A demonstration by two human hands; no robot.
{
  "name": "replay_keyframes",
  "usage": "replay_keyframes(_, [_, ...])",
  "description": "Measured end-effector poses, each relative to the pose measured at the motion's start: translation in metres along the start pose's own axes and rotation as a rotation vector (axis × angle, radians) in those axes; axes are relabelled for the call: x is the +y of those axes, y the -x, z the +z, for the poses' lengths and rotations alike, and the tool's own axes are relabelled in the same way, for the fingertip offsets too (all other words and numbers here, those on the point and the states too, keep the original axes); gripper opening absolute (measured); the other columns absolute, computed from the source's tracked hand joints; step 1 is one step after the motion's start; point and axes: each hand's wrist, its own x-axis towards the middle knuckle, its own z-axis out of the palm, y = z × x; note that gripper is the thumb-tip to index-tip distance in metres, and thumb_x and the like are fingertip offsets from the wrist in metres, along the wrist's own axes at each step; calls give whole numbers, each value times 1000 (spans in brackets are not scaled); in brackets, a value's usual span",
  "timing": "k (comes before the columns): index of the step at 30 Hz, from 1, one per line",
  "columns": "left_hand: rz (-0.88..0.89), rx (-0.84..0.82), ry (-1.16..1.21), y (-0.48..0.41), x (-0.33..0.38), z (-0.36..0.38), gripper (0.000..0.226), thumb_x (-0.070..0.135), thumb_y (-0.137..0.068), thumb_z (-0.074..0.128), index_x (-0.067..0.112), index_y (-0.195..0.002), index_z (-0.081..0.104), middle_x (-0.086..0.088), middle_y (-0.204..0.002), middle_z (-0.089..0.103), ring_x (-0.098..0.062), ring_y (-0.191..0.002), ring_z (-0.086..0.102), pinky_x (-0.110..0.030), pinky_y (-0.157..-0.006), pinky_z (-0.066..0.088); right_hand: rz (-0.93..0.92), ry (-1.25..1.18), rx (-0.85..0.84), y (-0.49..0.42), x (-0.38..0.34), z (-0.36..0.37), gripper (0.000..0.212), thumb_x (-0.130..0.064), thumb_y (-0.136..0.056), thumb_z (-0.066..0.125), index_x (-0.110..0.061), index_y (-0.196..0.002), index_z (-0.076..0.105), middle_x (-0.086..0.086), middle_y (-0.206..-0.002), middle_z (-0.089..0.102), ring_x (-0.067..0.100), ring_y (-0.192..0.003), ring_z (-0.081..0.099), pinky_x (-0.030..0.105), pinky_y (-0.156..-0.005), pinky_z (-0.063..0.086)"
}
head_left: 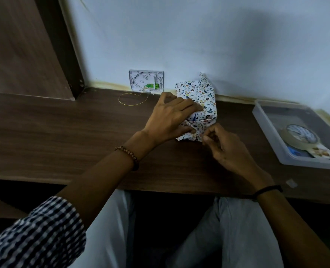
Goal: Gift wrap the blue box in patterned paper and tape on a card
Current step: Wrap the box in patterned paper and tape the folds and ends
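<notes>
Box (pixel 194 118), a blue sliver showing through the paper (pixel 204 97), sits on the desk (pixel 63 132) by the wall. Left hand (pixel 170 117) presses flat-fingered on top, holding the folds down, while right hand (pixel 224 144) pinches the near flap, probably to crease it. Tape (pixel 303 146) waits in the tray (pixel 266 132).

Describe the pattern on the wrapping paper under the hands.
Small multicoloured ovals, hearts and sprigs scattered on the white wrapping paper; head view.
</notes>
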Motion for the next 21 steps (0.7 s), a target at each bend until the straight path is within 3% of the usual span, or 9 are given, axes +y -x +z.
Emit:
replay_keyframes(5, [-1,6,12,0,0,0,63,54,-79,72,28,-134,58,8,-124,63,-18,-108,62,-42,-93,33,26,62,27,-3,-3,9,5,-37,-103,44,-33,-105,46,-12,-75,63,0,-64,60,38,-63,55])
replay_keyframes(13, [-8,10,10,0,1,0,63,52,-78,74,27,-134,58,8,-124,64,-18,-109,62,-43,-94,35,61,42,92,-1,-4,16,10,-41,-102,44,-32,-107,47,-10,-72,66,1,-63,61,43,-65,55])
replay_keyframes(21, [8,26,-15,1,0,4,63,53,-79,74,27,-134,58,7,-123,63,-17,-107,61,-42,-93,34,78,147,195,0,-8,27,20,-40,-104,41,-25,-114,50,-7,-75,64,9,-64,61,36,-60,52])
